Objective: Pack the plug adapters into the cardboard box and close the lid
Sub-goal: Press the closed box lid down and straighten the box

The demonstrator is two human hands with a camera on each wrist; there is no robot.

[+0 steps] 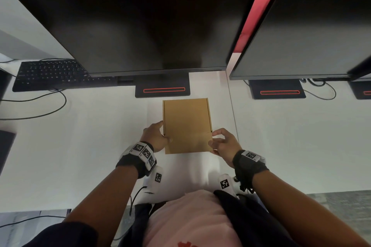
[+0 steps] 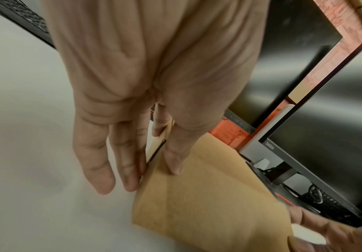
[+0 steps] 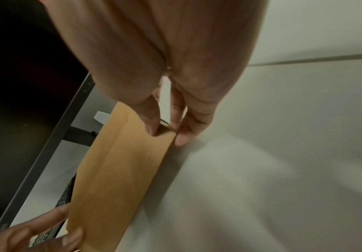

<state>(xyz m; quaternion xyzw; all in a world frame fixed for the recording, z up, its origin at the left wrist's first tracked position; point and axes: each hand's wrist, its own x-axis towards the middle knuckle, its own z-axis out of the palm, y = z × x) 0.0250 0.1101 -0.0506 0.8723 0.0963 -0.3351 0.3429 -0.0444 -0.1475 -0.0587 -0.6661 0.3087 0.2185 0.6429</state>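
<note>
**A:** What did the head view show of the cardboard box [image 1: 186, 124]?

**B:** A flat, rectangular box of plain tan card, matte and unprinted, with its lid down. It lay on the white surface [image 1: 90, 146] just in front of the centre monitor's stand [image 1: 162, 88]. A faint crease crossed the lid near the person's end, and small notches marked the side edges there.

**A:** And the hands?

**B:** The left hand [image 1: 155, 136] gripped the box's left edge, thumb on top and fingers [image 2: 124, 163] down along the side wall. The right hand [image 1: 222, 142] held the near right corner, thumb on the lid and fingers curled at the edge. Both hands had hold of the box and nothing else.

**A:** What did the wrist views add?

**B:** The left wrist view showed the slit where the lid flap met the side wall, with one finger laid against it; the head view hid that seam. The right wrist view showed the box edge-on as a thin slab, with the fingers [image 3: 184, 134] pinching its corner against the surface. Both were softened by blur.

**A:** Surroundings?

**B:** Two dark, glossy monitors [image 1: 140, 26] stood behind the box, and a black keyboard [image 1: 56, 75] with cables lay to the left. No plug adapters showed in any view.
</note>
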